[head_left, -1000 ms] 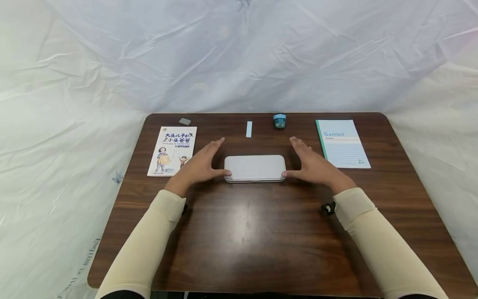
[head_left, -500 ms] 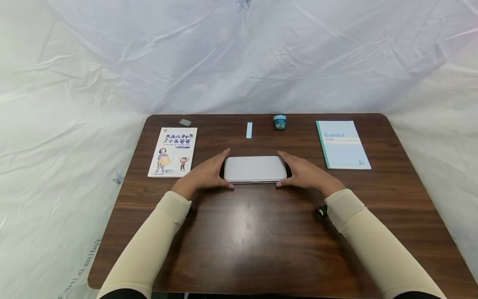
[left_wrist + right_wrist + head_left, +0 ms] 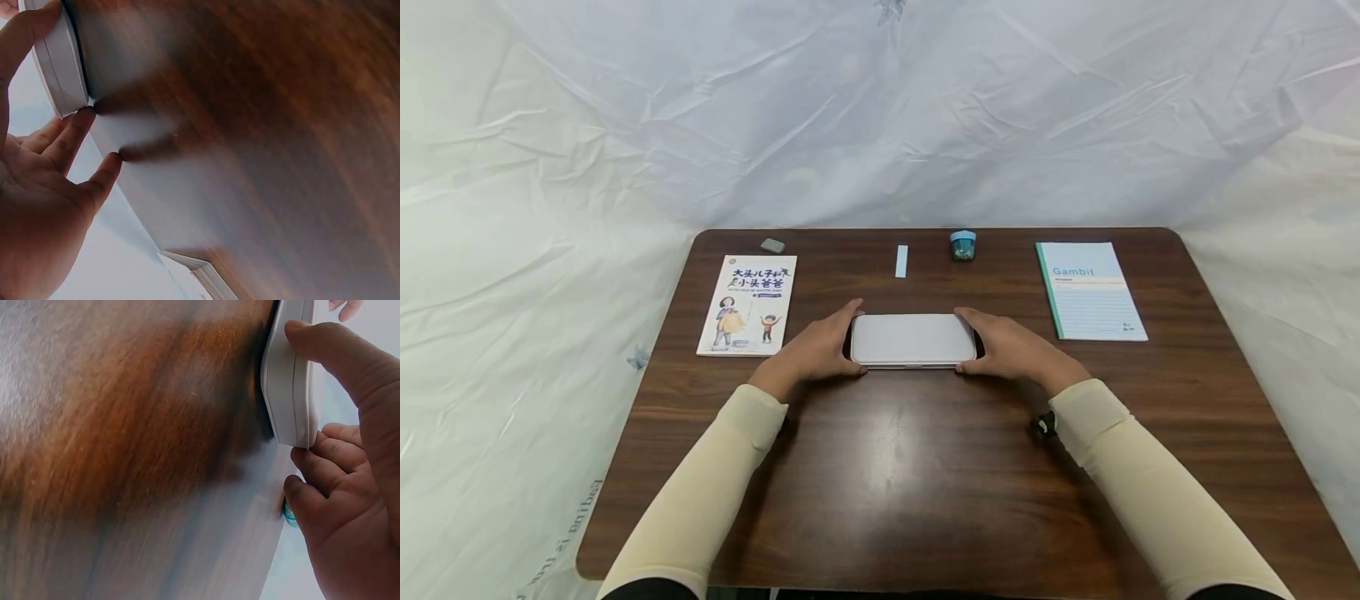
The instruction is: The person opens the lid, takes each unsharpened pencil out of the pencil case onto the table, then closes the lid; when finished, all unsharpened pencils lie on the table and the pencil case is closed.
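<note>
A white rectangular pencil case [image 3: 913, 339] with rounded corners lies lengthwise across the middle of the table, its lid down. My left hand [image 3: 812, 348] holds its left end, thumb at the front edge and fingers toward the back. At the right end, my right hand [image 3: 1018, 350] grips it the same way. In the left wrist view, the thumb presses the side of the case [image 3: 60, 65] and a fingertip touches its far corner. The right wrist view has the thumb on the case's front side [image 3: 284, 387]. Whether its underside touches the table cannot be told.
A picture book [image 3: 747, 306] lies left on the brown table [image 3: 887, 500], with a grey eraser [image 3: 772, 246] behind it. Toward the back are a pale blue strip [image 3: 901, 261] and a small blue-lidded jar [image 3: 963, 245]. A Gambit notebook [image 3: 1092, 292] lies on the right.
Both hands have come inward from beside the pencil case and closed on its ends. Their thumbs moved from the top corners to the front edge. The case has hardly moved.
</note>
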Motion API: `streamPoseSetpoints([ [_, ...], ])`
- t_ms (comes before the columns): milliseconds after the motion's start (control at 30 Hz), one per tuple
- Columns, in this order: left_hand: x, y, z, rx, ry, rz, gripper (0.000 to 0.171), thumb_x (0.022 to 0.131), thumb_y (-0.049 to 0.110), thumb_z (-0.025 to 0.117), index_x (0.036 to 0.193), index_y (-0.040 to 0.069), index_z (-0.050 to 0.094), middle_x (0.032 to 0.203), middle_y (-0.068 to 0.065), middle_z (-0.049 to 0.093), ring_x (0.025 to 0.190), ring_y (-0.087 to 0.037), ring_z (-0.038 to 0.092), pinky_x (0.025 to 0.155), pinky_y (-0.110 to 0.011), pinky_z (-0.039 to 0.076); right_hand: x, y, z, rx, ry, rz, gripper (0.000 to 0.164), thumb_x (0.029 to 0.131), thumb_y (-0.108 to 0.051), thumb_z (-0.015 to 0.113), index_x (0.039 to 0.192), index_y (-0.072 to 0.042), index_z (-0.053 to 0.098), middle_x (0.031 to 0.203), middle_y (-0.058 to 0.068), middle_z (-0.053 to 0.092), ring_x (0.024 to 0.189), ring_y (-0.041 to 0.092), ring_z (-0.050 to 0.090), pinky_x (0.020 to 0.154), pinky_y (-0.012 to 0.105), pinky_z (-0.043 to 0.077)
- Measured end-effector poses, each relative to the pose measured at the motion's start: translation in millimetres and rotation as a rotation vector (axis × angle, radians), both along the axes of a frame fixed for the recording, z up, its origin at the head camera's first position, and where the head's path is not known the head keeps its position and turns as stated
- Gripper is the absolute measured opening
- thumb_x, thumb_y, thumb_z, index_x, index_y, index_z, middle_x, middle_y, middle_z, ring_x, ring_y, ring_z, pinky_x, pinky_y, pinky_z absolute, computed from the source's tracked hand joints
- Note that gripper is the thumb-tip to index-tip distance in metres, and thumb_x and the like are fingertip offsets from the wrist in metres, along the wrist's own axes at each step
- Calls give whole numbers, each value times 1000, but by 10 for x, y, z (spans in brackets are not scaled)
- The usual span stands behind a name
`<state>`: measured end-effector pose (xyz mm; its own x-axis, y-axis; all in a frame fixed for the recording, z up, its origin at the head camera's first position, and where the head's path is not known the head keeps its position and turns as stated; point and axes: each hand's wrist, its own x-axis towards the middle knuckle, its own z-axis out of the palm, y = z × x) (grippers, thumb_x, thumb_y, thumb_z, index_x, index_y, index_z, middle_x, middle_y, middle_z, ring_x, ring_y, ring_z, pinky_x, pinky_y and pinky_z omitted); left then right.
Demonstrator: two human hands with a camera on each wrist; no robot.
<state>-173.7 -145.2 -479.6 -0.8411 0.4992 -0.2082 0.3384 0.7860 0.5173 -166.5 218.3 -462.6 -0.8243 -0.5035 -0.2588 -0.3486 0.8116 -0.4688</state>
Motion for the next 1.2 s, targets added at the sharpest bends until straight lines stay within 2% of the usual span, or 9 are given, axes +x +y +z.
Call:
streamPoseSetpoints([
  [233, -24, 6, -24, 62, 1, -9, 123, 87, 30, 97, 176, 1, 17, 173, -15, 49, 152, -33, 58, 129, -51, 45, -19, 20, -8, -2, 17, 12, 107, 96, -42, 89, 176, -4, 30, 174, 25, 47, 155, 43, 55, 121, 62, 51],
  [500, -38, 9, -10, 88, -11, -5, 122, 87, 30, 98, 175, 2, 19, 173, -14, 49, 152, -32, 57, 129, -51, 45, -73, 52, 5, -7, 3, 12, 107, 95, -44, 90, 176, -6, 32, 172, 25, 49, 154, 42, 57, 120, 62, 52],
  [700, -67, 5, 0, 106, -16, -4, 126, 84, 26, 100, 176, 2, 18, 171, -14, 51, 148, -32, 59, 127, -51, 47, -96, 104, 54, -62, -38, -7, 101, 96, -46, 88, 175, -9, 37, 166, 21, 58, 147, 39, 62, 118, 63, 53],
  [800, -75, -12, -2, 113, -31, 11, 128, 82, 26, 102, 176, 2, 17, 170, -15, 51, 149, -33, 59, 128, -52, 46, -104, 112, 73, -87, -58, -1, 100, 96, -48, 86, 175, -9, 37, 166, 21, 57, 149, 39, 60, 120, 65, 51],
  [1033, -71, -41, -5, 110, -76, 65, 124, 84, 33, 101, 176, 2, 24, 170, -23, 50, 158, -41, 50, 133, -55, 40, -127, 166, 87, -122, -82, -8, 92, 102, -48, 82, 174, -10, 40, 172, 22, 50, 158, 45, 50, 125, 69, 44],
  [1200, -81, -44, -34, 108, -82, 86, 125, 82, 37, 102, 175, 2, 25, 170, -21, 52, 161, -42, 45, 134, -56, 37, -127, 222, 83, -165, -95, -37, 86, 104, -50, 79, 172, -9, 44, 172, 21, 51, 158, 45, 50, 125, 69, 45],
])
